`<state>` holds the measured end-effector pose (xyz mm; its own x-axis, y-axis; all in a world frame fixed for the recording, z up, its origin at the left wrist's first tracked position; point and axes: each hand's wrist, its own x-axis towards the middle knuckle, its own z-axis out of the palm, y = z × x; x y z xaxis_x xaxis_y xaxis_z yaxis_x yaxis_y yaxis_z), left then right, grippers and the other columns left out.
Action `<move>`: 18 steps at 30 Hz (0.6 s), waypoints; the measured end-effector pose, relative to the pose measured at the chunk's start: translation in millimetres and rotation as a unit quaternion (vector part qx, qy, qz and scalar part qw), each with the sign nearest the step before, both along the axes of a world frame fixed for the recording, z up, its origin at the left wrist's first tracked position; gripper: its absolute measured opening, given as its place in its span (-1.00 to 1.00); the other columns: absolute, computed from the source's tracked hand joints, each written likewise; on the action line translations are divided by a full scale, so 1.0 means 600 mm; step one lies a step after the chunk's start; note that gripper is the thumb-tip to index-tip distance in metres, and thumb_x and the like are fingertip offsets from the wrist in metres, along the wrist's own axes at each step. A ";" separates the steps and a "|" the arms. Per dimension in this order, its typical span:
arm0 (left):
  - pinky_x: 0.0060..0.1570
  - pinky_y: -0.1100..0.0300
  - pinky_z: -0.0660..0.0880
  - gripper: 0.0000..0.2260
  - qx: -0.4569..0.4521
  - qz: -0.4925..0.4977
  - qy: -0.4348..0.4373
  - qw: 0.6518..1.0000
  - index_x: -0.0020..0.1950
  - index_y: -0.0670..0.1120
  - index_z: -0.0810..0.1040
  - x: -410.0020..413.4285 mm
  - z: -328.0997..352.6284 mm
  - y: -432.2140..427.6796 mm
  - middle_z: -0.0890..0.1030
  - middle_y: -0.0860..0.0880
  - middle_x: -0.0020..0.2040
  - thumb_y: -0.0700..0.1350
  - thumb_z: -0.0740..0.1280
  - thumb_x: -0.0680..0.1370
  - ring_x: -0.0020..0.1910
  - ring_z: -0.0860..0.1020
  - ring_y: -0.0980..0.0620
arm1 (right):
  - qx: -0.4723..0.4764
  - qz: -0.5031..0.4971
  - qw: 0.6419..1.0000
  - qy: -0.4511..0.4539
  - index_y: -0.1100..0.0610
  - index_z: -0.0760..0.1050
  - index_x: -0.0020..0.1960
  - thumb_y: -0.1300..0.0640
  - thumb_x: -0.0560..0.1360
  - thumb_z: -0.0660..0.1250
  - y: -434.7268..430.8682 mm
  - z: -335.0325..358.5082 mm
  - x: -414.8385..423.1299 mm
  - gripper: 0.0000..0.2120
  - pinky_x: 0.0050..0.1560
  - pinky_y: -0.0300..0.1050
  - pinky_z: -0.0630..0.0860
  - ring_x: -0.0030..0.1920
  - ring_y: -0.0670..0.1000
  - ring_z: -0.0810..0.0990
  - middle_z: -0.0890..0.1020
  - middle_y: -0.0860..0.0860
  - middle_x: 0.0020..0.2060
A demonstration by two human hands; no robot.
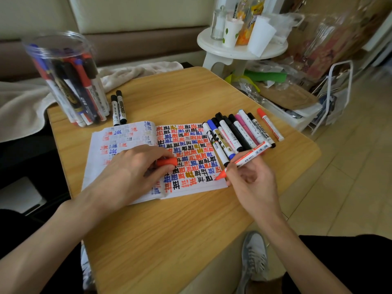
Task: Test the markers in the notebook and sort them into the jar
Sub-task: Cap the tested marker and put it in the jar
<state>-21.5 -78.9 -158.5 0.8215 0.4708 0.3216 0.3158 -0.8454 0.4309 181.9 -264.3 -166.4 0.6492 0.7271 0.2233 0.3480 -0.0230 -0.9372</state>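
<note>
Right hand (252, 179) pinches uncapped red-tipped white marker (244, 160), tip touching open paper notebook (127, 136) page. Left hand (135, 170) grips red plastic cap (168, 161), resting on notebook. Clear plastic jar (63, 81) stands far-left on table.

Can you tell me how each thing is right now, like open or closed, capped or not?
Red marker: uncapped, in the right hand, tip on the page.
Red cap: off, held by the left hand.
Notebook: open, lying flat.
Jar: upright, open, holding markers.
Row of markers: capped, lying at the notebook's right edge.
Two black markers: capped, lying by the jar.
</note>
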 end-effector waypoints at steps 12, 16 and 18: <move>-0.09 0.03 0.62 -0.70 -0.004 -0.003 -0.003 1.000 0.24 0.15 0.60 0.000 -0.003 0.002 0.66 0.17 0.09 0.23 0.30 0.58 -0.01 0.63 0.12 | 0.005 -0.006 1.000 -0.020 -0.08 0.52 0.05 0.27 0.58 0.41 0.002 -0.002 -0.001 -0.75 -0.22 -0.04 0.63 -0.24 0.09 0.69 0.74 -0.06 -0.13; -0.08 0.02 0.63 -0.69 -0.006 -0.006 -0.001 1.000 0.25 0.15 0.60 0.000 -0.002 0.002 0.66 0.16 0.10 0.23 0.29 0.58 -0.01 0.63 0.11 | 0.013 -0.013 1.000 0.009 0.07 0.54 0.14 0.30 0.59 0.40 0.001 0.003 -0.001 -0.80 -0.28 -0.18 0.60 -0.29 -0.04 0.67 0.73 -0.08 -0.11; -0.09 0.03 0.63 -0.68 -0.007 -0.009 0.001 1.000 0.25 0.14 0.60 -0.001 -0.002 0.002 0.66 0.15 0.10 0.23 0.29 0.58 -0.01 0.63 0.11 | 0.018 -0.027 0.999 0.032 0.13 0.54 0.16 0.30 0.60 0.39 0.002 0.003 0.002 -0.83 -0.32 -0.25 0.57 -0.33 -0.09 0.65 0.73 -0.05 -0.09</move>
